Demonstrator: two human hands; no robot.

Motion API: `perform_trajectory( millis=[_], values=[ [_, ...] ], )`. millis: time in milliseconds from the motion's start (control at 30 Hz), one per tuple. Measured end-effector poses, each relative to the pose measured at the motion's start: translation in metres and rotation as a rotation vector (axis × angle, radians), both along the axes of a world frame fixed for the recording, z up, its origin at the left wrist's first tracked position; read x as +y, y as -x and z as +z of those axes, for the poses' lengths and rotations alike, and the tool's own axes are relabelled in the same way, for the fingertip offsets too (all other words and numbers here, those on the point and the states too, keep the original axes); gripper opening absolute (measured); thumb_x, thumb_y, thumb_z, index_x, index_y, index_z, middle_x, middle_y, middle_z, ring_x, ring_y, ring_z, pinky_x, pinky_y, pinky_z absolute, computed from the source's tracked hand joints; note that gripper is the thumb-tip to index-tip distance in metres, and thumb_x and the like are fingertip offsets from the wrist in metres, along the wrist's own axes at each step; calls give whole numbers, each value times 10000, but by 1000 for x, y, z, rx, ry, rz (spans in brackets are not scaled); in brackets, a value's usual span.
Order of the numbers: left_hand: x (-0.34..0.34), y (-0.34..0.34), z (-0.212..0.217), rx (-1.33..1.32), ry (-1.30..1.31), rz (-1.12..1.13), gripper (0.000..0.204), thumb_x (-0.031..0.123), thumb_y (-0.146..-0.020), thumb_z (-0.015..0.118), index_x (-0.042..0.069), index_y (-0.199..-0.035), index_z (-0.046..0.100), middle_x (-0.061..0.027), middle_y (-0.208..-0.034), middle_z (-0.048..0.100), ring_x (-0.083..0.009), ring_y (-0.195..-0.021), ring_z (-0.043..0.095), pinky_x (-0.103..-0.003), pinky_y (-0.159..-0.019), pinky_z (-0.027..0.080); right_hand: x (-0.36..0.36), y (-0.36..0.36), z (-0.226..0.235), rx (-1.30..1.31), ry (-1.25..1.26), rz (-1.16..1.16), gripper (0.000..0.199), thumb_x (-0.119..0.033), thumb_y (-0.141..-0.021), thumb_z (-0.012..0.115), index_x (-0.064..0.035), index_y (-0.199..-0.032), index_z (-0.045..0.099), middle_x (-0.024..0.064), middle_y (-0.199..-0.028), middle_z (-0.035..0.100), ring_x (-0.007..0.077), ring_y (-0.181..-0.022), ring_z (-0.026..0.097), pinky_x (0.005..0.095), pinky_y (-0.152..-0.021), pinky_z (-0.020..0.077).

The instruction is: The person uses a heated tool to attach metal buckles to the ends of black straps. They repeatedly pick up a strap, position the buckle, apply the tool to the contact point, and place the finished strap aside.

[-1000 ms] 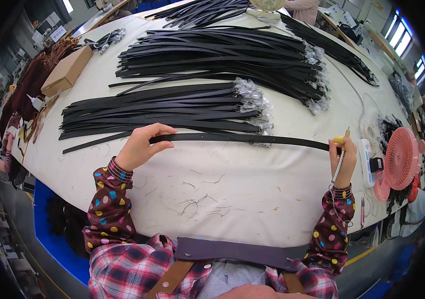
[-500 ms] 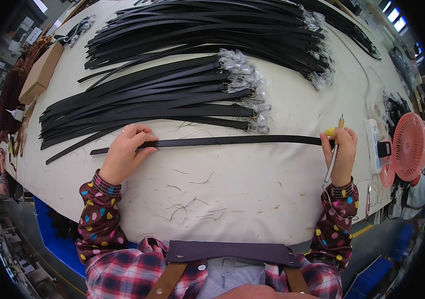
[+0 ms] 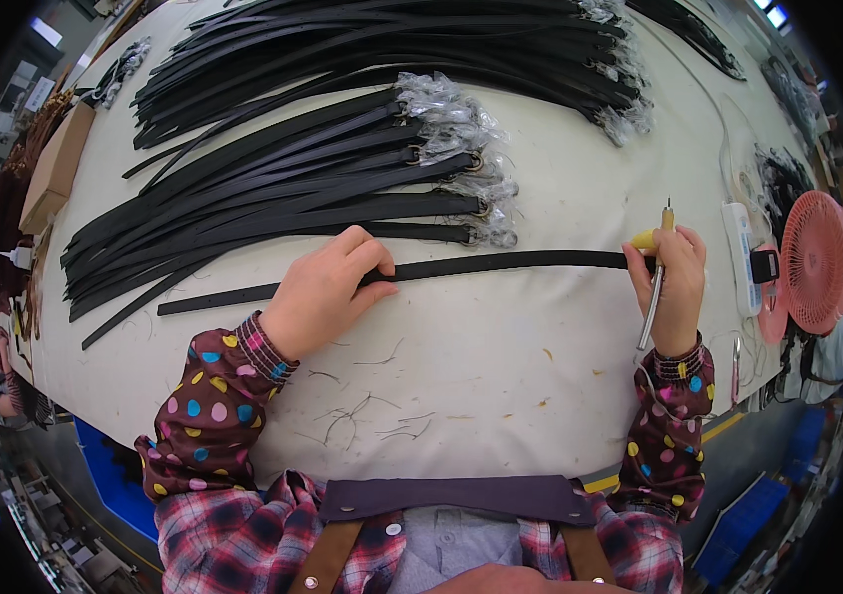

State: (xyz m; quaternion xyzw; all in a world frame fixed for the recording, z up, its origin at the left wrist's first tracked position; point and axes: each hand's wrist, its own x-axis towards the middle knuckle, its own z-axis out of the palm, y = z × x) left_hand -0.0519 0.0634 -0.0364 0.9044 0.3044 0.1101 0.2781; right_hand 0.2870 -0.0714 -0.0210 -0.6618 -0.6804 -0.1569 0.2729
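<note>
A long, narrow black belt [image 3: 511, 261] stretches across the white table in front of me. My left hand [image 3: 327, 287] pinches it between thumb and fingers, left of its middle, and the punched end runs on past the hand to the left. At the belt's right end, my right hand [image 3: 677, 282] holds the strap with closed fingers; that end is hidden by them. A silver pen-shaped tool [image 3: 652, 309] with a thin pointed tip is also gripped in the right hand, tip upward. Beside it shows a yellow piece [image 3: 644, 240], partly covered by the fingers.
Behind the belt lies a pile of black belts [image 3: 273, 198] with plastic-wrapped buckles, and a larger pile [image 3: 372, 59] farther back. A pink fan [image 3: 815, 259] and a white power strip [image 3: 741, 259] stand at right. Thread scraps [image 3: 352, 411] litter the near table; a cardboard box [image 3: 57, 168] is at left.
My left hand has slid rightward along the belt toward its middle. The right hand keeps its hold on the belt's end and the tool. The view has shifted slightly.
</note>
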Motion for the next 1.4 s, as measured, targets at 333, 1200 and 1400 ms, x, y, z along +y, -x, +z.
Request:
perform_trajectory(
  millis=[333, 1200, 1400],
  values=[
    [3, 2, -11, -48, -245, 8, 197, 120, -788, 732, 76, -886, 566, -29, -850, 612, -245, -760, 590, -330, -637, 471, -1, 0, -1, 12, 45, -18, 210, -57, -769, 761, -56, -824, 558, 38, -635, 522, 227, -599, 520, 395, -860, 418],
    [18, -8, 41, -398, -831, -6, 242, 6, -749, 739, 62, -915, 572, -54, -957, 671, -243, -860, 656, -349, -793, 554, -9, -8, 8, 319, -243, -129, 208, -42, -784, 755, -34, -889, 576, 70, -749, 632, 271, -825, 534, 359, -766, 442],
    [16, -11, 42, -436, -886, -41, 244, 21, -755, 748, 60, -921, 574, -52, -983, 665, -250, -877, 647, -389, -865, 550, -12, -13, 7, 259, -296, -131, 226, -39, -778, 761, -42, -898, 570, 71, -773, 645, 275, -823, 537, 363, -783, 441]
  ],
)
